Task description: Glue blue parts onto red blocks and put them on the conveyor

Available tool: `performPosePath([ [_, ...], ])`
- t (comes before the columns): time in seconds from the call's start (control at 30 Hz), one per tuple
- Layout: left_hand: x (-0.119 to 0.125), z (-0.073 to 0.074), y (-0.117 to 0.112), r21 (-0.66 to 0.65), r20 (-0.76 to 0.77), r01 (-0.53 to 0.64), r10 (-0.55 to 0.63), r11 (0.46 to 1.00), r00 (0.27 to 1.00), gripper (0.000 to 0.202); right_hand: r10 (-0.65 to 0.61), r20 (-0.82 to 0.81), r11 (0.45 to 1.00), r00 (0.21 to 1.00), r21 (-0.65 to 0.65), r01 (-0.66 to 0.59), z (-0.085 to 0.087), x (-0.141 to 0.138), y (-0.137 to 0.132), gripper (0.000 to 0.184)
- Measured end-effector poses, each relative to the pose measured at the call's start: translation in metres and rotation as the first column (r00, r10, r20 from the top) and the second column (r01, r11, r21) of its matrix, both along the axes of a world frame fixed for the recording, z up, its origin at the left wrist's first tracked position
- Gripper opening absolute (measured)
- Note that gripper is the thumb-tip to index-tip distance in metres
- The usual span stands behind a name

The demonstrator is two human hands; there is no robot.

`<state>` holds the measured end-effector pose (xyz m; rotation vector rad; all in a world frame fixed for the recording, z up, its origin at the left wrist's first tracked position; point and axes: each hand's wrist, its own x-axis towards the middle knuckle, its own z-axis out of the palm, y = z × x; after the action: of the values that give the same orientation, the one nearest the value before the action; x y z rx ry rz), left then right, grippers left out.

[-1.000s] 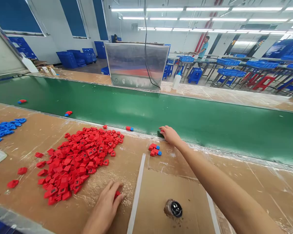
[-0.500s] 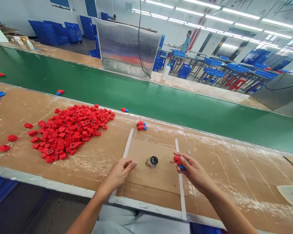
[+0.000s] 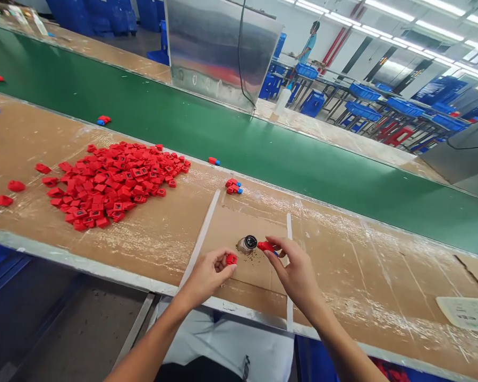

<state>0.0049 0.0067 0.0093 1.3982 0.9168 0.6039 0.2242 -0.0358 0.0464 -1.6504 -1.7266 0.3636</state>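
Cardboard-topped bench (image 3: 143, 249) runs beside a green conveyor belt (image 3: 223, 143). Both forearms reach in low over a cardboard mat (image 3: 223, 223) between white strips. The left hand (image 3: 207, 276) clasps a red plastic piece (image 3: 231, 259); the right hand (image 3: 297, 270) pinches a red-and-blue piece (image 3: 266, 246), just beside a small jar (image 3: 247, 244). Open bench lies rightward.
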Motion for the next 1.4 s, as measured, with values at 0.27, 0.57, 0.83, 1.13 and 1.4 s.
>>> performPosePath([
  [0.27, -0.003, -0.003, 0.003, -0.070, 0.062, 0.024, -0.019, 0.997, 0.998, 0.017, 0.066, 0.142, 0.996, 0.988, 0.043, -0.073, 0.004, -0.015, 0.006, 0.013],
  [0.57, -0.006, -0.003, 0.003, -0.103, 0.065, 0.061, -0.055, 0.993, 0.996, 0.020, 0.095, 0.202, 0.993, 0.975, 0.044, -0.106, 0.005, -0.018, 0.009, 0.009],
  [0.83, -0.007, -0.006, 0.003, -0.138, 0.111, 0.087, -0.072, 0.987, 0.991, 0.025, 0.109, 0.225, 0.992, 0.968, 0.040, -0.121, 0.004, -0.020, 0.011, 0.011],
  [1.13, -0.007, -0.011, 0.003, -0.229, 0.193, 0.094, -0.049, 0.969, 0.980, 0.027, 0.077, 0.274, 0.995, 0.959, 0.039, -0.091, 0.005, -0.026, 0.009, 0.018],
  [1.4, -0.007, -0.012, 0.003, -0.270, 0.215, 0.089, -0.030, 0.959, 0.976, 0.029, 0.044, 0.311, 0.996, 0.949, 0.061, -0.066, 0.003, -0.029, 0.010, 0.016],
])
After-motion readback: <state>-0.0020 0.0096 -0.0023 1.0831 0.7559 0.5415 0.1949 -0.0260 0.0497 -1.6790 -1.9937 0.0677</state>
